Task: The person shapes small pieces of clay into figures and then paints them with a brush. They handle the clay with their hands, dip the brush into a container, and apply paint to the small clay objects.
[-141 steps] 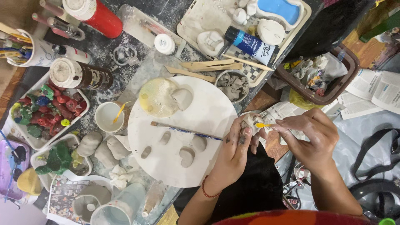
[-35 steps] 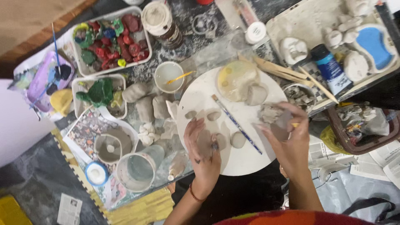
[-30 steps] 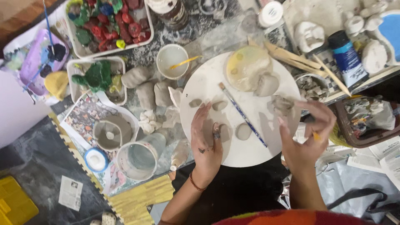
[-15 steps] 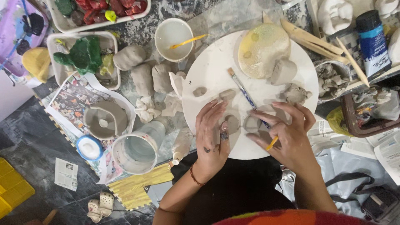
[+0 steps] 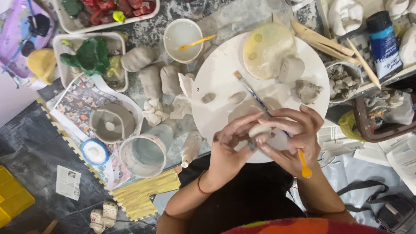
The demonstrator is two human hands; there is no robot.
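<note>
Over the near edge of a round white board (image 5: 221, 73), both my hands meet around a small pale clay piece (image 5: 259, 129). My left hand (image 5: 229, 145) cups it from the left. From the right my right hand (image 5: 294, 134) pinches it, with a yellow-handled tool (image 5: 304, 164) tucked under the fingers. A thin paintbrush (image 5: 251, 93) lies across the board, its lower end hidden under my hands. Small clay lumps (image 5: 237, 97) and a grey clay chunk (image 5: 307, 91) rest on the board, beside a yellowish disc (image 5: 264, 50).
Left of the board stand a cup with a yellow stick (image 5: 183, 34), clay shapes (image 5: 150, 80), a clear tub (image 5: 143, 151), a clay bowl (image 5: 112, 123) and trays of coloured clay (image 5: 89, 58). At right are wooden tools (image 5: 323, 41), a blue paint bottle (image 5: 383, 43) and newspaper (image 5: 401, 158).
My hands came off the board and now hold a clay piece together above its near edge. The view has shifted left and closer.
</note>
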